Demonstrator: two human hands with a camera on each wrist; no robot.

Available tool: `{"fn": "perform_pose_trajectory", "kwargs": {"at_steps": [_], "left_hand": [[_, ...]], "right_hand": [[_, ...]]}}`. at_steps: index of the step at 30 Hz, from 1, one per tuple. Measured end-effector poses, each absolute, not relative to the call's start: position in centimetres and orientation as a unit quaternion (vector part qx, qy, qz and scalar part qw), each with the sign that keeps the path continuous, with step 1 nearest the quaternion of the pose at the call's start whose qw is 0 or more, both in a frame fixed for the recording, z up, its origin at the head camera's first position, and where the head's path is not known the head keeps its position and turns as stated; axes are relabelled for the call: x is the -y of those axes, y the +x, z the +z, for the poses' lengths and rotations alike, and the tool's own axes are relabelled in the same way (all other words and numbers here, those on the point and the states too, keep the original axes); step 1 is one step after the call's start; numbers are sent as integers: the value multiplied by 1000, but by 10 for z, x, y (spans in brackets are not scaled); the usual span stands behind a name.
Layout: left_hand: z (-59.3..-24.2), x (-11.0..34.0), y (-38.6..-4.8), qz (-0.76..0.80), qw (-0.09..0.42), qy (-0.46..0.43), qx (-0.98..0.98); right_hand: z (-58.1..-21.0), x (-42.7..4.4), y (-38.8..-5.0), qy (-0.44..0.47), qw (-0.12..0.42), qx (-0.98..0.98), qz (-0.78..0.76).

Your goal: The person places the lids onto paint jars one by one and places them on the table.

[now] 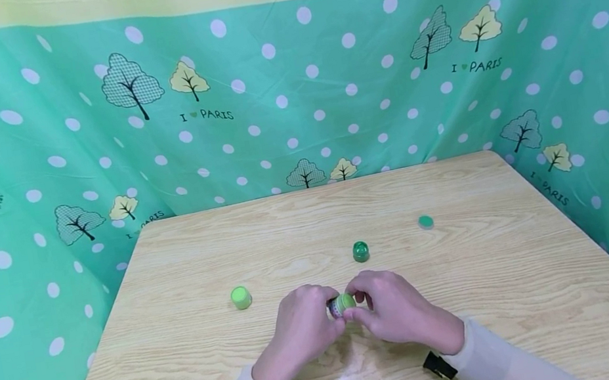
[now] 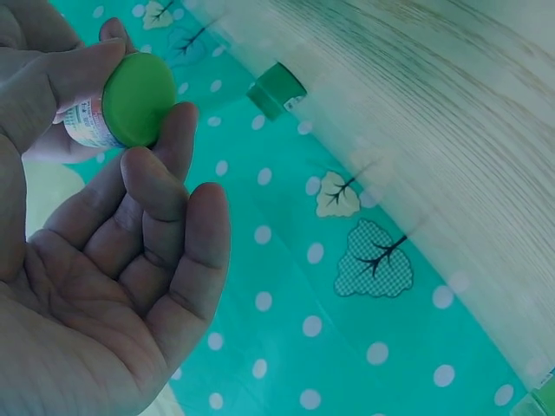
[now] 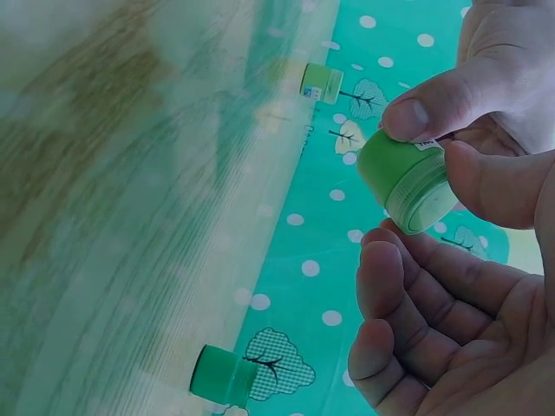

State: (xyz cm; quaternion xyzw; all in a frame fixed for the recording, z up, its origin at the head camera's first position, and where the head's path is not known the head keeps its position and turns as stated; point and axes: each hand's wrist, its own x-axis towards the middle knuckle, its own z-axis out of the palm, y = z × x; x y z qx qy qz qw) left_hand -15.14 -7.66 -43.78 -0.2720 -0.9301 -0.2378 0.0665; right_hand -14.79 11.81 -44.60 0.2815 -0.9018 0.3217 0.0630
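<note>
Between the two hands, low in the middle of the head view, is a small round green jar (image 1: 343,305) with a printed label. My left hand (image 1: 307,322) grips it from the left, thumb and forefinger curled round its side. From the right, my right hand (image 1: 391,306) pinches its light green end with thumb and fingertips. The left wrist view has the green end face of the jar (image 2: 140,100) turned to the camera. A label edge and a clear, ridged rim show on the jar (image 3: 408,182) in the right wrist view.
On the wooden table (image 1: 288,239) stand a light green jar (image 1: 240,298) to the left and a dark green jar (image 1: 360,251) beyond the hands. A flat green disc (image 1: 426,222) lies farther right. A dotted curtain (image 1: 290,99) borders the table's back and sides.
</note>
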Motion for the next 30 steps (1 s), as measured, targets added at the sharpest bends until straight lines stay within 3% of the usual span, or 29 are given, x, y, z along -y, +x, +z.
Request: {"fn": "perform_pose_trajectory", "kwargs": {"at_steps": [16, 30], "left_hand": [[-436, 79, -152, -240, 57, -260, 934], [-437, 81, -152, -241, 97, -244, 934]], "right_hand": [[-446, -122, -152, 302, 89, 887, 339], [-443, -123, -155, 288, 125, 886, 343]]}}
